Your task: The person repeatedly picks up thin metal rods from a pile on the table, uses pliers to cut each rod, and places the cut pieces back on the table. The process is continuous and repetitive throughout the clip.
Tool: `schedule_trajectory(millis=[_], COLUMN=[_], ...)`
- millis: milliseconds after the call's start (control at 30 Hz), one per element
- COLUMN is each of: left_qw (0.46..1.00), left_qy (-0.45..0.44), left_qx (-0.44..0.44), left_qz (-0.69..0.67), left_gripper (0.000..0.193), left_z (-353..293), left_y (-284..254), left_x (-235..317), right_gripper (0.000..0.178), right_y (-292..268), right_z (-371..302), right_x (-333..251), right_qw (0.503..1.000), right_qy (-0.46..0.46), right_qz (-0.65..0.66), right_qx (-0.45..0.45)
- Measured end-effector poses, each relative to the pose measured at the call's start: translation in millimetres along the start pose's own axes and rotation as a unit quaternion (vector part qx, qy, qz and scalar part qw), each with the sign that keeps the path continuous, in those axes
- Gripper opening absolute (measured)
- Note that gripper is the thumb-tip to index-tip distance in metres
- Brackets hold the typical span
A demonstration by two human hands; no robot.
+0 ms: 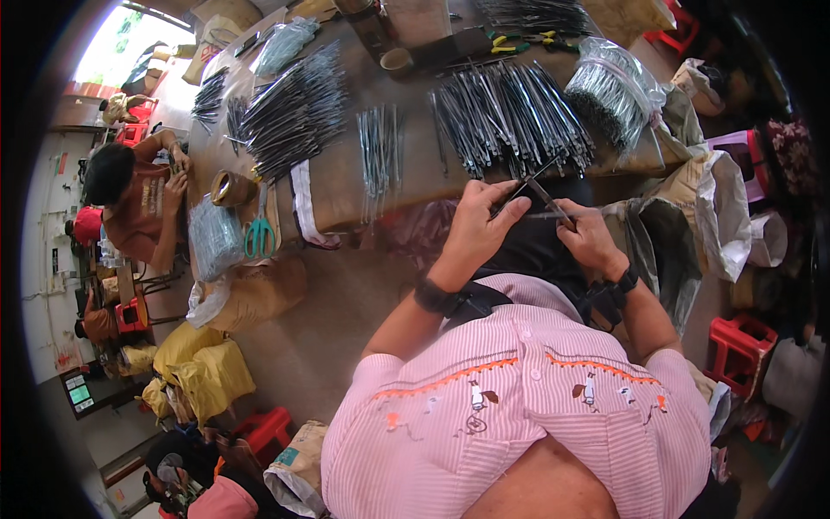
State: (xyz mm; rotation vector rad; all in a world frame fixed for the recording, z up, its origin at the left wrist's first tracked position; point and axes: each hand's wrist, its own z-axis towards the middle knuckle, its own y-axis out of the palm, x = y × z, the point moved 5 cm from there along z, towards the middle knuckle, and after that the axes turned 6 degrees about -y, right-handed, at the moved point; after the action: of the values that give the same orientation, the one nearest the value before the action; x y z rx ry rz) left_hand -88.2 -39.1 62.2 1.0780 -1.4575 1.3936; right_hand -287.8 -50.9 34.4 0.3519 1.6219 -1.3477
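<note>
At the near edge of the table, my left hand (486,218) pinches a thin dark strip between thumb and fingers. My right hand (591,240) is closed around a slim dark metal tool (548,201), whose tip meets the strip near my left thumb. Its exact kind is unclear. Just beyond my hands lies a wide pile of thin dark strips (506,117) with shiny ends. A smaller row of grey strips (380,151) lies to its left. Further left is another heap of dark strips (298,108).
A plastic-wrapped bundle (614,91) and yellow-handled pliers (519,41) lie on the far table. Teal-handled scissors (258,237) hang by the left edge near a brown jar (232,188). An open sack (661,238) stands at right. Another person (138,203) sits at left.
</note>
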Motion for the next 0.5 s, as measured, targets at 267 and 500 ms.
schedule_trajectory(millis=[267,500], left_qw=[0.975,0.996], left_qy=[0.003,-0.075], left_qx=[0.104,0.050], left_qz=[0.195,-0.007], left_gripper=[0.041,0.048], left_z=[-19.0,-25.0], left_y=[-31.9,-58.1], left_x=[5.6,-25.1], right_gripper=[0.028,0.028], right_y=[25.5,37.4], right_z=[25.5,40.9], right_x=[-9.2,-21.7], right_qw=[0.998,0.999], right_qy=[0.048,0.024], right_qz=[0.040,0.021], right_qx=[-0.027,-0.041])
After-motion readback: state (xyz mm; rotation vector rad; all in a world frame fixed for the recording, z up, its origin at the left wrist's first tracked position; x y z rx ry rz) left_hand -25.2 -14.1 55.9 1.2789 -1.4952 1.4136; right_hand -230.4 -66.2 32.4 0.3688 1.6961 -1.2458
